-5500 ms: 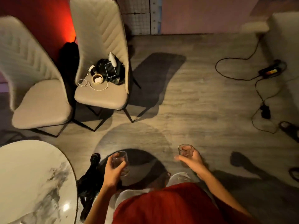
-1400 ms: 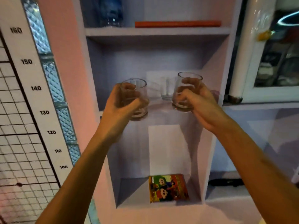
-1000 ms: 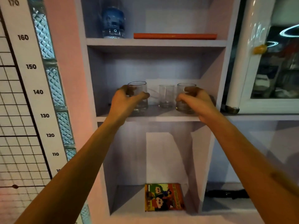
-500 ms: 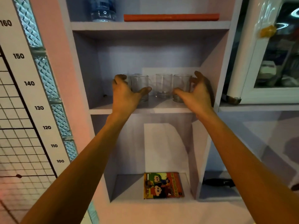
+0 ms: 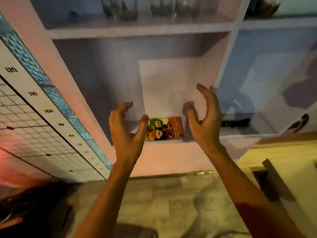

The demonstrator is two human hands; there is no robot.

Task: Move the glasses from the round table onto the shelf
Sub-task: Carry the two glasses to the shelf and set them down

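Observation:
Three clear glasses stand in a row on the shelf board [image 5: 140, 29] at the top edge of the view: the left glass [image 5: 126, 10], the middle glass [image 5: 161, 7] and the right glass [image 5: 187, 8]; only their lower parts show. My left hand [image 5: 127, 130] and my right hand [image 5: 204, 118] hang well below that board, in front of the lower compartment. Both hold nothing, fingers loosely curved, palms facing each other.
A colourful cartoon booklet [image 5: 163, 128] lies on the bottom of the lower compartment. A height chart with numbers [image 5: 49, 111] and a glass-block strip run down the left. A yellow-lit cabinet top [image 5: 283, 162] is at the right; the floor lies below.
Both hands let go of the glasses, which stay on the shelf, and dropped down and back. The view tilted downward, so the shelf board now sits at the top edge.

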